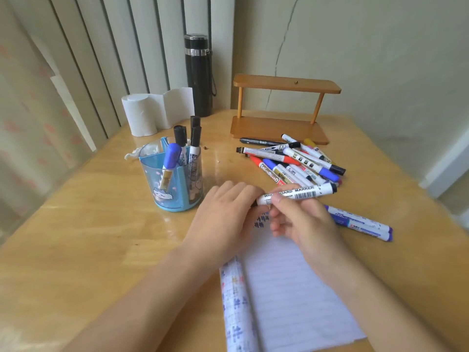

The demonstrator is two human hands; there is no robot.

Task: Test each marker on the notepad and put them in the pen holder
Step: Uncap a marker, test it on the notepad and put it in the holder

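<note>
Fig. Whiteboard marker held over the notepad's far edge.

The white whiteboard marker with a black end (299,193) lies nearly level above the far edge of the lined white notepad (291,288), which carries blue scribbles there. The right hand (304,224) pinches its barrel between thumb and fingers. The left hand (223,214) curls over its tip end, but I cannot tell whether it grips. Beyond and left of the notepad stands the translucent blue divided pen holder (172,205): a blue-capped marker (171,158) leans in its front compartment, and black-capped markers (195,138) stand in the one to the right. Beyond and right of the notepad is a loose heap of mixed markers (291,161). Two purple markers (363,224) lie just to the notepad's right on the wooden table (88,237).
</note>
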